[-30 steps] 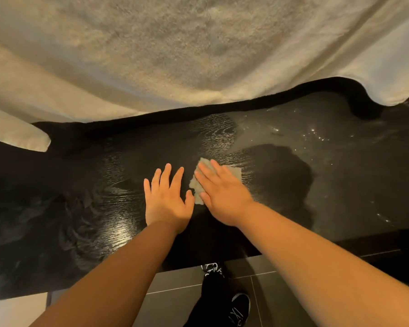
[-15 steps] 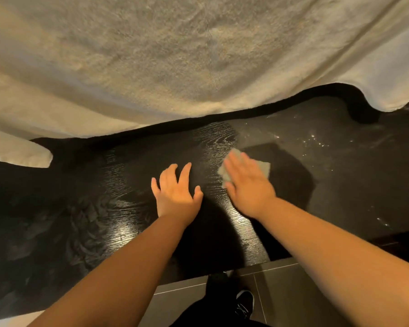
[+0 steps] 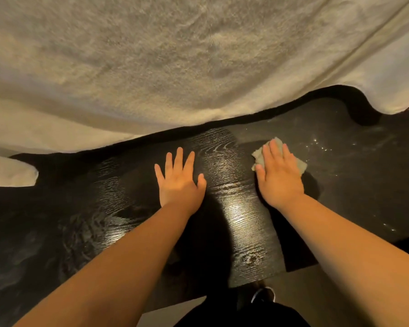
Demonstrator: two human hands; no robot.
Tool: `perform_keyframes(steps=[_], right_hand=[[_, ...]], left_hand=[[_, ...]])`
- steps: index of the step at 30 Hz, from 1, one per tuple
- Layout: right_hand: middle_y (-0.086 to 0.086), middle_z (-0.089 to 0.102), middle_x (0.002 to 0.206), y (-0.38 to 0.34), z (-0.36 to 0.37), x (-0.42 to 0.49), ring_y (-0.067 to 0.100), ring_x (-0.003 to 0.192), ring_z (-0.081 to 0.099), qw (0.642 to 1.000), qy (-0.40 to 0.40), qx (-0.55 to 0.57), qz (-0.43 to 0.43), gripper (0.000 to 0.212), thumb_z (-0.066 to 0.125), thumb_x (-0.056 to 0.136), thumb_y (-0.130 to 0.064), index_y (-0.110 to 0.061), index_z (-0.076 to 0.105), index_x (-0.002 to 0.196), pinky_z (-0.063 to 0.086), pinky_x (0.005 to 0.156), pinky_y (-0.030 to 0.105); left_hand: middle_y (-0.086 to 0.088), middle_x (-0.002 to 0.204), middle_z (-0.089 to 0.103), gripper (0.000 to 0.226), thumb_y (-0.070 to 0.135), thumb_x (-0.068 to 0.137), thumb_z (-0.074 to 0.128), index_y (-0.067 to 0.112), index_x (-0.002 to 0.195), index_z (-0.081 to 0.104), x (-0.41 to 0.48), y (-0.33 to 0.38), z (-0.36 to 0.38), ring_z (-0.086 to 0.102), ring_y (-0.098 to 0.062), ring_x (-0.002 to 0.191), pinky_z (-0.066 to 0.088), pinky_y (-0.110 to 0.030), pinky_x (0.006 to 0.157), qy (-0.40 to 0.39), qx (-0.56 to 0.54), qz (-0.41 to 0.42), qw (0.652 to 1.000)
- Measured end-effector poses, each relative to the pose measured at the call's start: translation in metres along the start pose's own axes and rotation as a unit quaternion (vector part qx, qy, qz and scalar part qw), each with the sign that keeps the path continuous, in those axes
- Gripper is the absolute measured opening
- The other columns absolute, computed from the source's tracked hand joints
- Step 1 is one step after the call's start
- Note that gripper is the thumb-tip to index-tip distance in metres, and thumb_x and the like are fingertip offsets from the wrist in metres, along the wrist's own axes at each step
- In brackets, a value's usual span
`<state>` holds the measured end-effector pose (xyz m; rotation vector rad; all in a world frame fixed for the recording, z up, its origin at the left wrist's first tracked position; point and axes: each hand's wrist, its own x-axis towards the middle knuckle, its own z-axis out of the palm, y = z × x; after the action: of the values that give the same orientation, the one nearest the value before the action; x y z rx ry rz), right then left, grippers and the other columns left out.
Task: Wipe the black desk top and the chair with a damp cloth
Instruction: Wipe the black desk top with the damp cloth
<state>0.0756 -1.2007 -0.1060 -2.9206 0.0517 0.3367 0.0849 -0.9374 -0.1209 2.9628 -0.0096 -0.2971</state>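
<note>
Nearest to us, a dark shoe (image 3: 263,295) stands on the tiled floor (image 3: 316,300) just below the front edge of the black desk top (image 3: 243,232), and both our bare forearms reach out over that edge. Our left hand (image 3: 178,182) lies flat on the wood with its fingers straight and spread, holding nothing; we judge it is bracing us and doing no wiping. Our right hand (image 3: 279,178), well apart from it, presses the pale cloth (image 3: 301,165) flat against the desk with straight fingers, not curled round it. That is the change: a second ago the cloth sat just beside the left thumb, and since then it has slid away to the right, leaving a shiny band of wood grain between the two hands. To our eye that band is freshly wiped and the stroke is heading into the duller stretch beyond, where small bright droplets speckle the surface. So we judge the desk only partly done, its right side and far strip still to be covered, and the chair, which is not in view, not yet begun. Farthest off, a big white towel (image 3: 175,67) hangs over the back of the desk.
</note>
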Motion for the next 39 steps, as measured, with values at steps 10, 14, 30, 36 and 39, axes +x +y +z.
perform_keyframes(steps=[10, 14, 30, 36, 39], right_hand=[[0.0, -0.004, 0.173, -0.034, 0.007, 0.03, 0.029, 0.158, -0.007, 0.985, -0.048, -0.06, -0.153, 0.072, 0.014, 0.102, -0.056, -0.022, 0.009, 0.165, 0.005, 0.128, 0.048], [0.006, 0.01, 0.172, 0.024, 0.001, 0.028, 0.038, 0.156, 0.01, 0.998, 0.001, -0.045, -0.043, 0.069, 0.02, 0.104, -0.051, -0.016, 0.021, 0.163, 0.015, 0.127, 0.051], [0.004, 0.002, 0.173, -0.003, -0.005, 0.046, 0.029, 0.158, 0.002, 0.989, -0.033, -0.02, -0.141, 0.073, 0.036, 0.103, -0.051, -0.02, 0.011, 0.164, 0.001, 0.126, 0.04], [0.013, 0.003, 0.172, 0.066, -0.014, 0.036, 0.035, 0.157, 0.002, 0.999, -0.006, -0.038, -0.017, 0.075, 0.018, 0.101, -0.052, -0.012, 0.01, 0.164, 0.006, 0.128, 0.047], [0.015, 0.015, 0.166, 0.025, -0.018, 0.028, 0.037, 0.152, 0.02, 0.994, 0.006, -0.007, -0.106, 0.068, 0.038, 0.099, -0.045, -0.013, 0.024, 0.158, 0.02, 0.125, 0.046]], left_hand=[[-0.001, 0.177, 0.0, 0.071, 0.053, 0.103, 0.036, 0.033, 0.168, 0.012, 0.023, 0.023, -0.001, -0.005, -0.026, 0.163, -0.004, -0.059, 0.129, 0.006, -0.006, -0.005, 1.0], [0.0, 0.177, -0.005, 0.071, 0.055, 0.105, 0.029, 0.035, 0.168, 0.005, 0.026, 0.022, -0.001, -0.008, -0.026, 0.163, -0.005, -0.058, 0.129, -0.009, 0.007, -0.001, 1.0], [0.0, 0.177, 0.007, 0.071, 0.056, 0.101, 0.032, 0.035, 0.167, 0.016, 0.025, 0.025, 0.001, 0.0, -0.025, 0.163, 0.004, -0.057, 0.13, 0.022, 0.024, -0.016, 0.999], [0.001, 0.177, 0.007, 0.07, 0.054, 0.102, 0.035, 0.035, 0.166, 0.017, 0.025, 0.026, 0.0, 0.0, -0.024, 0.163, 0.005, -0.056, 0.131, 0.026, 0.02, -0.02, 0.999], [0.001, 0.177, 0.005, 0.07, 0.054, 0.103, 0.036, 0.035, 0.167, 0.016, 0.025, 0.026, -0.001, -0.001, -0.024, 0.163, 0.004, -0.055, 0.131, 0.022, 0.017, -0.018, 0.999]])
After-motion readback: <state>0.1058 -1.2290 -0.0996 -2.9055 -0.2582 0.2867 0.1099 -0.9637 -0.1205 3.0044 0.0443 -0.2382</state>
